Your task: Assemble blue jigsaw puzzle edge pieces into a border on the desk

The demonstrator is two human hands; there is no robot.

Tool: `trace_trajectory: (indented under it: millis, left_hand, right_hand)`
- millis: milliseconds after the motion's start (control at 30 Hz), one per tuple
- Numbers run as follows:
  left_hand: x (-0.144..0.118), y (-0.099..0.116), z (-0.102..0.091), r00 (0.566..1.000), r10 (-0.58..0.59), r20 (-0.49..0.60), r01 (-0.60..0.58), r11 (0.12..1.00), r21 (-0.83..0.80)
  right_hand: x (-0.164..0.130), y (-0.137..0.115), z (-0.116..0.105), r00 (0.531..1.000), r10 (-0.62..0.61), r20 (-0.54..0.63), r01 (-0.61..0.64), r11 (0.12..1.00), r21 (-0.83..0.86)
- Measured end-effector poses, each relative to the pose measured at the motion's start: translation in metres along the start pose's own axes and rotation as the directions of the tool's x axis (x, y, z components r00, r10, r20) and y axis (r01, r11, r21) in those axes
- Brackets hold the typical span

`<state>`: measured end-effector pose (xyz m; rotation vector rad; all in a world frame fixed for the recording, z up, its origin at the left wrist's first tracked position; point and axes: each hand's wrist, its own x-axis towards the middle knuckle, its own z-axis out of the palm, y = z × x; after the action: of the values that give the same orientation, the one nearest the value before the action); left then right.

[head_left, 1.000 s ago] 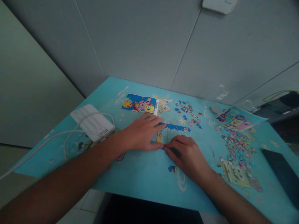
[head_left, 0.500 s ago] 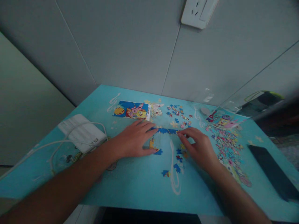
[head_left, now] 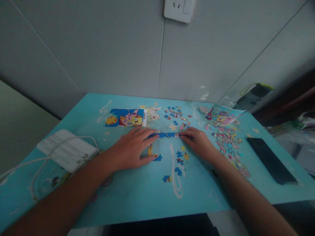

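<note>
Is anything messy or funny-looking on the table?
Nothing looks broken. Loose puzzle pieces lie scattered in a heap right of the right hand, and a white cable trails loosely over the white box on the left.

Joined puzzle strip [head_left: 165, 135] between the hands, loose pieces [head_left: 227, 139] right, power bank [head_left: 66, 151] far left
</note>
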<state>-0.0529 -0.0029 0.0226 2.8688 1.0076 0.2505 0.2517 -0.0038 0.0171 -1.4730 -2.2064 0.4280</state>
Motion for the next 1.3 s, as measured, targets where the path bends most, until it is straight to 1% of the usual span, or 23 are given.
trace_trajectory:
  millis: [200, 333, 400, 500, 567, 667, 833, 900, 967, 1067, 1167, 1233, 1300]
  left_hand:
    - [-0.002, -0.001, 0.003, 0.997, 0.066, 0.038, -0.065, 0.997, -0.042]
    - [-0.003, -0.002, 0.004, 0.995, 0.09, 0.049, -0.087, 0.995, -0.052]
    - [-0.003, -0.003, 0.005, 0.995, 0.08, 0.057, -0.076, 0.995, -0.06]
    - [-0.003, -0.005, 0.006, 0.995, 0.089, 0.052, -0.085, 0.993, -0.088]
    - [-0.003, -0.005, 0.007, 0.995, 0.091, 0.043, -0.086, 0.991, -0.106]
    - [-0.004, -0.005, 0.007, 0.996, 0.08, 0.043, -0.074, 0.991, -0.113]
    - [-0.003, -0.003, 0.005, 0.993, 0.092, 0.071, -0.088, 0.994, -0.068]
    - [-0.003, -0.003, 0.005, 0.993, 0.088, 0.077, -0.083, 0.995, -0.06]
    - [-0.003, -0.002, 0.005, 0.993, 0.091, 0.07, -0.086, 0.994, -0.061]
    - [-0.002, -0.003, 0.005, 0.993, 0.109, 0.052, -0.105, 0.992, -0.067]
    - [-0.002, -0.003, 0.005, 0.993, 0.111, 0.044, -0.108, 0.991, -0.074]
    - [-0.002, -0.003, 0.005, 0.993, 0.109, 0.047, -0.106, 0.991, -0.078]
    - [-0.002, -0.003, 0.005, 0.992, 0.111, 0.055, -0.107, 0.991, -0.075]
  right_hand:
    - [-0.002, -0.006, -0.004, 0.999, -0.031, 0.037, 0.028, 0.998, 0.061]
    - [-0.003, -0.004, -0.018, 0.997, 0.009, 0.079, -0.02, 0.991, 0.134]
    - [-0.005, 0.0, -0.027, 0.987, 0.04, 0.158, -0.069, 0.98, 0.185]
    - [-0.007, 0.004, -0.037, 0.948, 0.054, 0.314, -0.128, 0.966, 0.223]
    - [-0.009, 0.002, -0.04, 0.933, 0.052, 0.356, -0.137, 0.966, 0.218]
    - [-0.011, -0.005, -0.037, 0.93, 0.013, 0.366, -0.104, 0.968, 0.229]
    - [-0.013, -0.017, -0.027, 0.921, -0.107, 0.375, 0.028, 0.977, 0.211]
    - [-0.014, -0.018, -0.024, 0.924, -0.127, 0.36, 0.064, 0.981, 0.182]
    - [-0.014, -0.018, -0.021, 0.925, -0.127, 0.357, 0.075, 0.985, 0.155]
    - [-0.015, -0.02, -0.02, 0.928, -0.122, 0.353, 0.076, 0.987, 0.141]
    - [-0.014, -0.022, -0.02, 0.931, -0.111, 0.348, 0.052, 0.983, 0.174]
    - [-0.013, -0.02, -0.02, 0.934, -0.066, 0.351, -0.015, 0.975, 0.222]
    - [-0.011, -0.015, -0.02, 0.95, 0.01, 0.313, -0.098, 0.959, 0.266]
